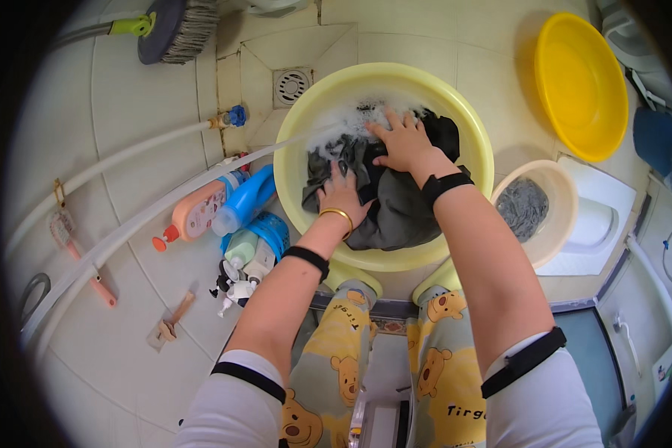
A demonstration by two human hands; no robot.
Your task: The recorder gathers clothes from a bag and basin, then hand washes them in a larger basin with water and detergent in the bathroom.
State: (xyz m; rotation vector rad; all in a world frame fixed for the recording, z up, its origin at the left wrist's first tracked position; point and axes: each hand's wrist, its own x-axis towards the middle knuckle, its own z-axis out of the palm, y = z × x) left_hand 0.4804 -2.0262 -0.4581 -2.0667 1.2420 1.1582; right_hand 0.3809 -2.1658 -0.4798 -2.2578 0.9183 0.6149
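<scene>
A large pale yellow plastic basin (470,134) stands on the tiled floor, holding dark grey and black wet clothes (400,207) with white suds (336,126) at their far side. My left hand (343,196), fingers spread, rests on the grey cloth at the basin's left. Farther in and to the right, my right hand (403,140) lies spread on the black cloth beside the suds. A pale hose (201,193) runs from the lower left to the basin, its end at the suds. Both palms face down, and neither hand grips the cloth.
Right of the basin, a smaller peach tub (565,224) holds grey cloth, beside a white squat toilet (610,224). A bright yellow basin (582,84) lies at upper right. Bottles (201,210) crowd the left. A floor drain (292,87) and a mop head (179,31) are beyond.
</scene>
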